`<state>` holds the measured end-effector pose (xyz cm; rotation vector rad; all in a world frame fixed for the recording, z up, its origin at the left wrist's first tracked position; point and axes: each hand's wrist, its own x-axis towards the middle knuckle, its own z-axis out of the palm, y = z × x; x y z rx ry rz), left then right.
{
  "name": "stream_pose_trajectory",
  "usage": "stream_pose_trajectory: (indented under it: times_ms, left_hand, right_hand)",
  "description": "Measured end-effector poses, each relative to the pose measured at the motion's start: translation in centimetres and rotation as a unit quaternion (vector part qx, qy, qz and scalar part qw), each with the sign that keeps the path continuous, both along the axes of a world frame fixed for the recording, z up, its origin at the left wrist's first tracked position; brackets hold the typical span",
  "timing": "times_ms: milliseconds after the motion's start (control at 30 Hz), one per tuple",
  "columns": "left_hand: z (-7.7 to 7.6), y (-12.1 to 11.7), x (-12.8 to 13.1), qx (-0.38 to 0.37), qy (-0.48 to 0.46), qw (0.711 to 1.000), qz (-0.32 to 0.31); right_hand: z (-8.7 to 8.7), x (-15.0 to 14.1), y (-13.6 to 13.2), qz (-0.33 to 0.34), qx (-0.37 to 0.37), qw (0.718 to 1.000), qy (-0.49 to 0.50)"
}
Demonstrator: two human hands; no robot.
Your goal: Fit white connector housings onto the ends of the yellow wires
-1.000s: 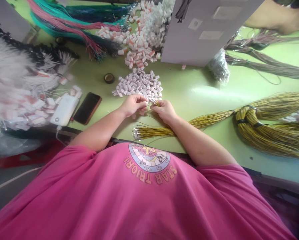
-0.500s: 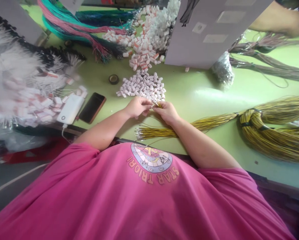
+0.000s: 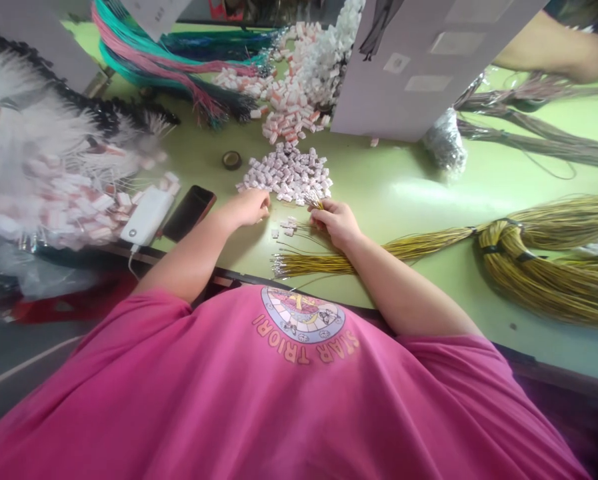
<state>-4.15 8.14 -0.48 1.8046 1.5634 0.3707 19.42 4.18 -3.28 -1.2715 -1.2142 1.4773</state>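
While right grip [image 3: 339, 222] clamps yellow wires [image 3: 319, 204] (left grip [image 3: 249, 207]: cannot tell), green tabletop [image 3: 379, 193] bears connectors [image 3: 289, 172], grey panel [image 3: 393, 93].

Pink shirt [image 3: 279, 413]: you wear "STAR TRIORI", upside down to your camera, curving along the round print [image 3: 301, 313].
Hanging sheet [image 3: 156, 15]: small marks, too blurred for you to read.
Grey panel [image 3: 369, 107]: pale stickers [image 3: 457, 44], nothing legible to you.
White device [image 3: 147, 212]: your view shows an unreadable round mark.
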Motion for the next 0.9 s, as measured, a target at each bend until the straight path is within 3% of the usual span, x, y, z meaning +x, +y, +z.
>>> stream_pose_trajectory:
  times_ms: [100, 233, 367, 433, 533, 700, 900]
  left_hand:
    - [1.0, -0.5, 1.6, 0.012, -0.032, 0.999, -0.012]
    - [1.9, -0.9, 4.5, -0.059, -0.191, 0.980, -0.016]
    - [0.7, -1.2, 6.0, -0.187, -0.362, 0.910, 0.081]
    - [-0.1, -1.2, 6.0, -0.232, -0.407, 0.878, 0.102]
    - [-0.8, -1.3, 5.7, -0.245, -0.434, 0.863, 0.082]
    - [-0.8, -1.3, 5.6, -0.242, -0.437, 0.863, 0.080]
    - [-1.1, -1.2, 5.4, -0.248, -0.445, 0.856, 0.086]
  right_hand:
    - [0.2, -0.1, 0.0, -0.016, 0.005, 1.000, 0.006]
    - [0.1, -0.1, 0.0, -0.009, -0.007, 1.000, 0.024]
    - [-0.1, 0.0, 0.0, 0.012, -0.015, 0.999, 0.030]
    - [-0.1, 0.0, 0.0, 0.006, -0.015, 1.000, 0.008]
    - [0.0, -0.2, 0.1, -0.013, -0.008, 1.000, -0.022]
    - [0.3, -0.3, 0.1, -0.023, 0.016, 0.998, -0.062]
    - [0.7, -0.2, 0.2, -0.030, -0.019, 0.999, -0.031]
